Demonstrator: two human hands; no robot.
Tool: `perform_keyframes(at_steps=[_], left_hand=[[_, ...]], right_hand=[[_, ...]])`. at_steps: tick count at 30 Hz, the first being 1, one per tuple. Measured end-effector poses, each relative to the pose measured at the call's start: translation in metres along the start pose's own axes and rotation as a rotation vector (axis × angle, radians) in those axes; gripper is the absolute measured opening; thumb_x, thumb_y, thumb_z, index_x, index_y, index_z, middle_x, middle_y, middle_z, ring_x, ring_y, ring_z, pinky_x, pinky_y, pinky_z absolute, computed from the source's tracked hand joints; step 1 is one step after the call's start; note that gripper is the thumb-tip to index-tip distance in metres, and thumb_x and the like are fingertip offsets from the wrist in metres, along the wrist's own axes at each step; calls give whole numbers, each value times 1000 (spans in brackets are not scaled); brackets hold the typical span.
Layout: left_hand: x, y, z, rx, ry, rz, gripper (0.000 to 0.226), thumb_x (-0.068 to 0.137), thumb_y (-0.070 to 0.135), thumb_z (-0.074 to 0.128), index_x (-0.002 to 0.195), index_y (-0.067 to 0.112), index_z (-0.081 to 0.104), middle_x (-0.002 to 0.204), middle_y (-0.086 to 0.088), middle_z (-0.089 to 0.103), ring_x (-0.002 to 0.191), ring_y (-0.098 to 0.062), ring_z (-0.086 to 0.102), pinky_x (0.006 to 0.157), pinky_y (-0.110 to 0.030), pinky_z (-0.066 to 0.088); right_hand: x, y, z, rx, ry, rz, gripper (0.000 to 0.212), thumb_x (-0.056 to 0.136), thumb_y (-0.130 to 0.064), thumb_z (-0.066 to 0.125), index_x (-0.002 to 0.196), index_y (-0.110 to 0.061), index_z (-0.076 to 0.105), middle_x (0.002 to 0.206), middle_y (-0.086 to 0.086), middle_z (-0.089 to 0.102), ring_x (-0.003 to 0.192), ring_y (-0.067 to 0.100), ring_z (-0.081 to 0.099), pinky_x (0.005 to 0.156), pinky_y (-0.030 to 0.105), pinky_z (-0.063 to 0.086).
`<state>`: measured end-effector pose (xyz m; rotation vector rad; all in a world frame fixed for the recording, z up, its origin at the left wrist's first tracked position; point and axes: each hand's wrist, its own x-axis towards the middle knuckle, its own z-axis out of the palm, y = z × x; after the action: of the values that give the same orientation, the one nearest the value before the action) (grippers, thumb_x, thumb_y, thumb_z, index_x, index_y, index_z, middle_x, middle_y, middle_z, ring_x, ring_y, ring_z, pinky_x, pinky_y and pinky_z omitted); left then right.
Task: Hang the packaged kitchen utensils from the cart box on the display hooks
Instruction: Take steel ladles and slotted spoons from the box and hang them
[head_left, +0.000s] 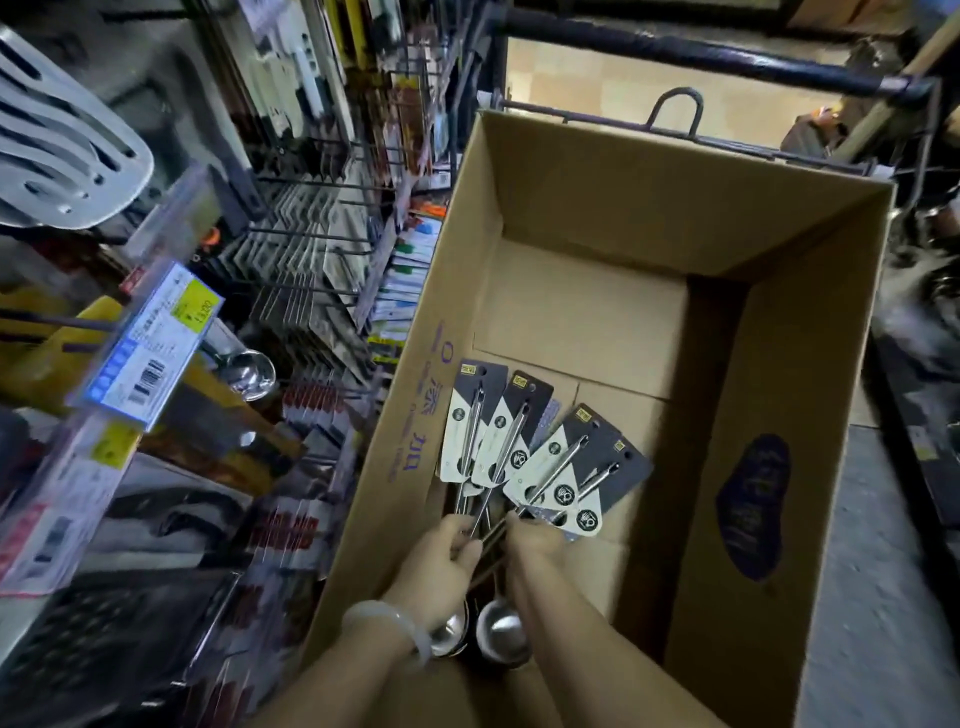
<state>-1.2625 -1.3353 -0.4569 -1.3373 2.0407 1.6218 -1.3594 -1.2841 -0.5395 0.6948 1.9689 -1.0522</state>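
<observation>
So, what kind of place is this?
Probably a shop's kitchenware aisle: metal display hooks loaded with carded utensils, a blue-and-yellow price tag, and a brown cardboard box of carded steel ladles being handled for restocking.

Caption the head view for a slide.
Both hands, left and right, grip carded ladles inside the cart box, beside display hooks.
</observation>
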Motion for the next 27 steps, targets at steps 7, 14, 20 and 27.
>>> perform_keyframes(at_steps=[7, 14, 20, 27], left_hand=[[15, 2, -5, -132, 18, -43, 25, 96, 21, 43, 116, 13, 55, 109, -7, 61, 108, -25, 58, 101, -38, 42], [15, 15, -7, -229, 8, 9, 16, 92, 27, 53, 93, 19, 66, 89, 1, 67, 85, -13, 60, 77, -21, 43], [1, 35, -13, -585, 49, -37, 17, 91, 15, 55, 78, 13, 65, 86, -17, 62, 84, -24, 51, 74, -34, 42], [-8, 30, -19, -623, 15, -38, 20, 96, 16, 44, 106, 5, 58, 85, -10, 64, 68, -13, 64, 70, -26, 47]], right_hand=[[-5, 1, 0, -68, -16, -89, 8, 84, -17, 65, 80, -11, 66, 85, 14, 69, 77, 22, 60, 72, 29, 48], [-63, 7, -13, -23, -120, -629, 33, 86, -6, 57, 61, -27, 53, 58, -13, 54, 62, 7, 48, 62, 21, 40], [-92, -9, -23, -34, -298, -764, 24, 87, -4, 57, 74, -20, 69, 66, -10, 61, 62, 3, 50, 65, 23, 43], [-57, -2, -46, 73, -298, -310, 21, 82, 6, 61, 75, -13, 56, 77, 8, 59, 71, 20, 53, 71, 31, 45]])
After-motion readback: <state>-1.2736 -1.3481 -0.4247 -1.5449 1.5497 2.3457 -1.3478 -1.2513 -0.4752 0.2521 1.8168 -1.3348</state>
